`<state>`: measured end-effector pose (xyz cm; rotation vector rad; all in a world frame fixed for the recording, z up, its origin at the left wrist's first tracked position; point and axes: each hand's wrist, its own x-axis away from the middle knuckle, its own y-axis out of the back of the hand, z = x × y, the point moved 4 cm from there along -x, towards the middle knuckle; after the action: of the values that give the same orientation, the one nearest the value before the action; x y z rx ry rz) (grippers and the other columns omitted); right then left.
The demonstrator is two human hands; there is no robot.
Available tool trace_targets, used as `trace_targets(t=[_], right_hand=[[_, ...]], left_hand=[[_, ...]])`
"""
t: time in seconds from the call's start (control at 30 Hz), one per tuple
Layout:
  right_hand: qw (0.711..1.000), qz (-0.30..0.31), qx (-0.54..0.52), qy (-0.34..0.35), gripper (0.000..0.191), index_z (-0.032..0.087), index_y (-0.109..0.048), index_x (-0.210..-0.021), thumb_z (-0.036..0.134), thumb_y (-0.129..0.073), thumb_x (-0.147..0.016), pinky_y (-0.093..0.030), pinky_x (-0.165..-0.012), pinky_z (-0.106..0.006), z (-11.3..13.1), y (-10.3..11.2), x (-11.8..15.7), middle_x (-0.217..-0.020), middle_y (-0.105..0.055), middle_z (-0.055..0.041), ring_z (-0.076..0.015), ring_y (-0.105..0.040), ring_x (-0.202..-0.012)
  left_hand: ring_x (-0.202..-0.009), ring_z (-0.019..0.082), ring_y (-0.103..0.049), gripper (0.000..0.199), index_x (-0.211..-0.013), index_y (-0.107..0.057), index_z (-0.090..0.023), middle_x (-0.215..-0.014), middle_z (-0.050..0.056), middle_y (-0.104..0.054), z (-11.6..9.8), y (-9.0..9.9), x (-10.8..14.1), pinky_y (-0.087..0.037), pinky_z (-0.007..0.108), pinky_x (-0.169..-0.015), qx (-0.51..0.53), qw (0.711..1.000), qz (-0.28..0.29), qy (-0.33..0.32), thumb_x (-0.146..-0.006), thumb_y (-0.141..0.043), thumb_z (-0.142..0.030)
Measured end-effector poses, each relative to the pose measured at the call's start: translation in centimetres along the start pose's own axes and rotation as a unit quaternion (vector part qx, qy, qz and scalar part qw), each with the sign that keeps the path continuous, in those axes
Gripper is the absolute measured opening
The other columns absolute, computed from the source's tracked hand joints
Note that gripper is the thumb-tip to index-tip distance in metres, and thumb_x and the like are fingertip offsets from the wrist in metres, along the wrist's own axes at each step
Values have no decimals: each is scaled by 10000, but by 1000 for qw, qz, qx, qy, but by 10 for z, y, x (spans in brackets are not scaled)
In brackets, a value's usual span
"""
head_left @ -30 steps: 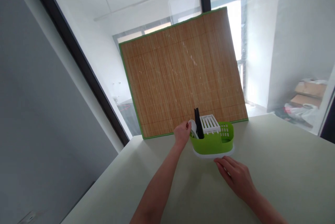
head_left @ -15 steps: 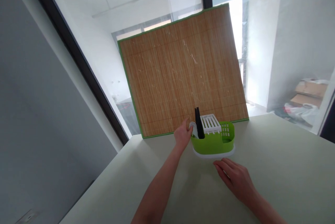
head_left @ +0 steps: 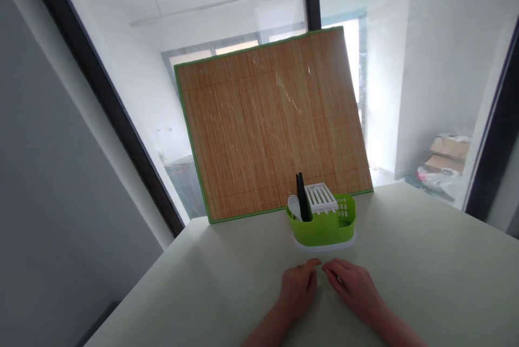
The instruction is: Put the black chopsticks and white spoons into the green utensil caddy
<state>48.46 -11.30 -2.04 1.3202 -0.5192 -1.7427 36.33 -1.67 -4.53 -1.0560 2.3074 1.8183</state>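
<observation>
A green utensil holder (head_left: 324, 233) with a white base stands on the table. White spoons (head_left: 292, 206) lean in its left end, beside upright black chopsticks (head_left: 302, 198). Over the middle sits a white slatted rack (head_left: 320, 198); the right compartment has a pierced wall. My left hand (head_left: 299, 285) rests in front of the holder, fingers loosely curved, thumb apart, nothing visible in it. My right hand (head_left: 352, 283) lies close beside it, fingers loosely extended, likewise with nothing visible in it. The fingertips of both hands almost meet, just short of the white base.
Behind the holder, a bamboo mat (head_left: 267, 125) with green edging leans against the glass. The pale table (head_left: 227, 271) spreads to both sides, its left edge slanting beside a grey wall (head_left: 73, 185). Cardboard boxes (head_left: 448, 153) lie beyond the glass at right.
My left hand has let go of the spoons and come back toward me, beside my right hand. The spoons stay in the holder. The view has shifted slightly.
</observation>
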Motion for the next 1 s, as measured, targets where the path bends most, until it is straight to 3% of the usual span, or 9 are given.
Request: trace_targets(t=[0.2, 0.4, 0.5, 0.6, 0.73, 1.0], right_hand=[[999, -21, -12, -38, 210, 245, -611, -934, 273, -403, -941, -489, -684, -290, -11, 1, 2, -847, -675, -5, -165, -641, -757], [979, -153, -31, -131, 183, 262, -620, -958, 357, -485, -881, -467, -526, -251, -35, 14, 0, -734, -629, 33, -128, -570, -540], [967, -200, -18, -159, 270, 233, -581, -1052, 399, -478, -866, -492, -558, -274, -45, 23, -11, -838, -627, -13, -160, -594, -651], [952, -244, 8, -184, 428, 194, -526, -1144, 479, -511, -825, -509, -684, -365, -50, 28, -28, -964, -600, -78, -231, -581, -842], [934, -280, 42, -217, 676, 120, -470, -1215, 598, -564, -747, -426, -863, -502, -46, 24, -53, -1048, -565, -157, -327, -512, -1005], [901, -309, 64, -297, 929, 11, -396, -1273, 700, -566, -675, -360, -891, -541, -31, 9, -81, -1150, -522, -292, -422, -451, -1112]], left_hand=[[-797, 179, -651, 421, -1261, -465, -247, -928, 38, -696, -3, 0, 0, -502, 305, -755, 7, 1000, -5, -17, -863, -374, -143], [-895, 191, -642, 491, -1318, -398, -267, -1110, 38, -655, -6, -3, 0, -507, 330, -807, 20, 998, 26, -48, -840, -400, -152], [-878, 194, -642, 505, -1314, -399, -258, -1103, 41, -652, -5, -4, -1, -503, 336, -806, 16, 998, 22, -50, -824, -391, -135], [-863, 199, -638, 516, -1303, -408, -250, -1075, 47, -653, -6, -4, -1, -500, 331, -788, 10, 998, 25, -49, -800, -407, -135], [-829, 208, -635, 525, -1299, -414, -251, -1029, 50, -656, -8, -1, -1, -497, 330, -747, 0, 998, 38, -47, -785, -426, -145], [-838, 229, -641, 490, -1282, -443, -240, -1017, 62, -655, -13, 1, 1, -486, 331, -733, -7, 998, 47, -51, -799, -432, -162]])
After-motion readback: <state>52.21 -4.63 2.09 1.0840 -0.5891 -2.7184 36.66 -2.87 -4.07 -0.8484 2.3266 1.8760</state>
